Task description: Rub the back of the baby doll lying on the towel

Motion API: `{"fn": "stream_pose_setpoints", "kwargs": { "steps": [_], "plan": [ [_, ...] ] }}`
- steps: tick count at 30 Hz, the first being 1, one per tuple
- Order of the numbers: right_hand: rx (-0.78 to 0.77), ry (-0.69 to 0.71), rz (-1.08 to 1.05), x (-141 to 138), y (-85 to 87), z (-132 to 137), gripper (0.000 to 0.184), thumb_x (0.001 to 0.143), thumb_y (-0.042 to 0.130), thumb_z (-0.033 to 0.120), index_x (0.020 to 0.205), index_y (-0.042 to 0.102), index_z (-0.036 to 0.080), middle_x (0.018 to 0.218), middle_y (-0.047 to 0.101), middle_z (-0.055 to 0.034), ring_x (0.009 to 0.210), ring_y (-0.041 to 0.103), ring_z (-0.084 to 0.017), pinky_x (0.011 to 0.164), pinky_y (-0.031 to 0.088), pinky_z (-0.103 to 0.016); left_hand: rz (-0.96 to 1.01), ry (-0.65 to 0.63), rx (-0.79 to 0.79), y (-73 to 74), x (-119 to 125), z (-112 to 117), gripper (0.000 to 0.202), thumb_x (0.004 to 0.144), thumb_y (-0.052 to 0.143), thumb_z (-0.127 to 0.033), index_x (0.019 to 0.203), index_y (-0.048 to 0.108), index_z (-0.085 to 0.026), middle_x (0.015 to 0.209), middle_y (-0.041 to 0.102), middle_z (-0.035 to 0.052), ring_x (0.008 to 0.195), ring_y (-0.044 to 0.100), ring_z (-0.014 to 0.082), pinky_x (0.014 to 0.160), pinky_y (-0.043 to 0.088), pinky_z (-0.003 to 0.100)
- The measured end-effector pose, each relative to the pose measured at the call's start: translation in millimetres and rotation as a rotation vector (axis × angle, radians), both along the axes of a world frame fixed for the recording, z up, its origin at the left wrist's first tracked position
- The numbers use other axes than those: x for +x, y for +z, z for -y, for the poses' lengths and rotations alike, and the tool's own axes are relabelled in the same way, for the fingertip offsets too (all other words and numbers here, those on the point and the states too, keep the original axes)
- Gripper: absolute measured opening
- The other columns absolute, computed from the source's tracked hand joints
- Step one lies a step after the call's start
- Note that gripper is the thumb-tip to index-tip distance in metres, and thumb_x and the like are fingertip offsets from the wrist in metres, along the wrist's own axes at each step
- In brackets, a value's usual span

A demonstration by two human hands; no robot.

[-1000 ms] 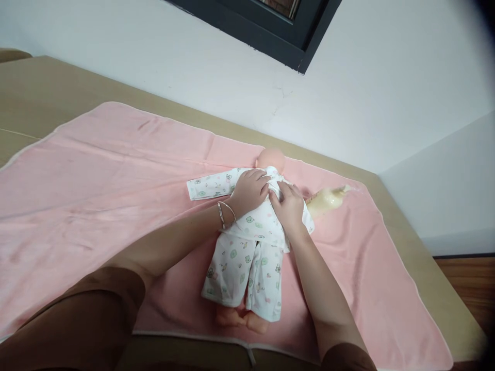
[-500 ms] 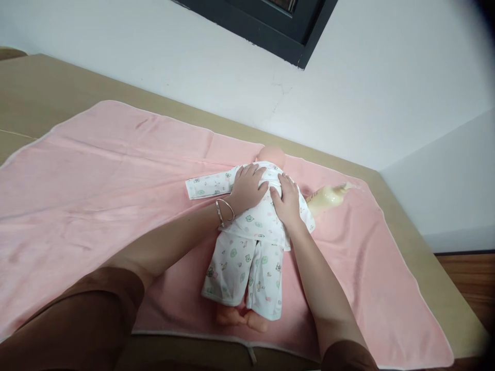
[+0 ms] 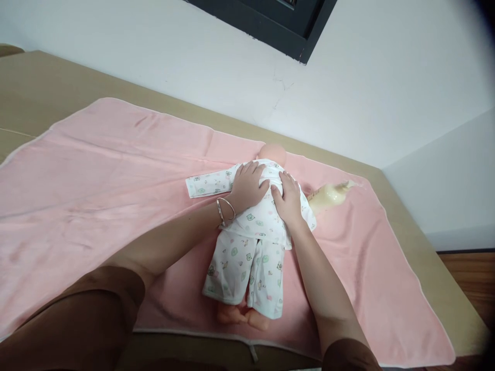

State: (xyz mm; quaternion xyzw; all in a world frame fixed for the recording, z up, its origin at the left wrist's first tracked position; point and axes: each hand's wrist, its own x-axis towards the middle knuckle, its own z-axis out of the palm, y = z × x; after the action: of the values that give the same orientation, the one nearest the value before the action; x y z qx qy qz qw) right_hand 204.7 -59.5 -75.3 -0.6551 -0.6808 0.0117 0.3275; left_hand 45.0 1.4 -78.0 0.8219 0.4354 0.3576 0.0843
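A baby doll (image 3: 272,153) lies on a pink blanket (image 3: 116,149), its head toward the wall and its bare feet toward me. It is dressed in a white patterned top (image 3: 255,221) and matching trousers (image 3: 232,265). One sleeve stretches out to the left. My left hand (image 3: 249,188) rests flat on the upper left of the top, fingers spread. On the right side of the top lies my right hand (image 3: 288,201), fingers extended and thumb apart. Right of the doll, on the blanket, is a baby bottle (image 3: 330,197) with pale yellow contents.
The blanket covers much of a wooden table (image 3: 69,77), which stands against a white wall (image 3: 216,67). A dark window frame (image 3: 270,26) is set in the wall above. At the far right, brown wooden flooring (image 3: 467,273) shows beyond the table edge.
The camera view has shifted very slightly. Both hands stay on the doll's top, and the doll and bottle keep their places.
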Motion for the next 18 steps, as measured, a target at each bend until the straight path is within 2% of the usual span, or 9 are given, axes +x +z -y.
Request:
{"fn": "stream_pose_setpoints", "kwargs": {
  "steps": [8, 12, 18],
  "plan": [
    [-0.038, 0.041, 0.045, 6.1, -2.7, -2.7, 0.062, 0.099, 0.043, 0.050, 0.150, 0.045, 0.016, 0.160, 0.046, -0.0174, 0.153, 0.036, -0.033, 0.126, 0.025, -0.063, 0.008, -0.022, -0.002, -1.0, -0.2, -2.7, 0.046, 0.095, 0.054, -0.030, 0.137, 0.057, -0.012, 0.141, 0.059, 0.0169, 0.136, 0.050, 0.0331, 0.120, 0.032, 0.051],
    [-0.024, 0.038, 0.038, 5.9, -2.3, -2.2, 0.058, 0.099, 0.044, 0.049, 0.149, 0.047, 0.018, 0.158, 0.049, -0.0163, 0.151, 0.039, -0.033, 0.125, 0.027, -0.063, 0.024, -0.020, 0.017, -1.9, -0.2, -3.2, 0.047, 0.094, 0.054, -0.030, 0.137, 0.058, -0.011, 0.138, 0.060, 0.0171, 0.134, 0.051, 0.0336, 0.119, 0.034, 0.051],
    [-0.004, 0.035, 0.034, 4.0, -0.5, -1.4, 0.058, 0.099, 0.045, 0.048, 0.147, 0.050, 0.016, 0.155, 0.053, -0.0168, 0.148, 0.043, -0.034, 0.124, 0.029, -0.062, 0.054, -0.039, 0.034, -4.3, -0.9, -5.3, 0.045, 0.094, 0.054, -0.030, 0.135, 0.059, -0.013, 0.135, 0.062, 0.0157, 0.130, 0.053, 0.0330, 0.116, 0.036, 0.050]
  ]
}}
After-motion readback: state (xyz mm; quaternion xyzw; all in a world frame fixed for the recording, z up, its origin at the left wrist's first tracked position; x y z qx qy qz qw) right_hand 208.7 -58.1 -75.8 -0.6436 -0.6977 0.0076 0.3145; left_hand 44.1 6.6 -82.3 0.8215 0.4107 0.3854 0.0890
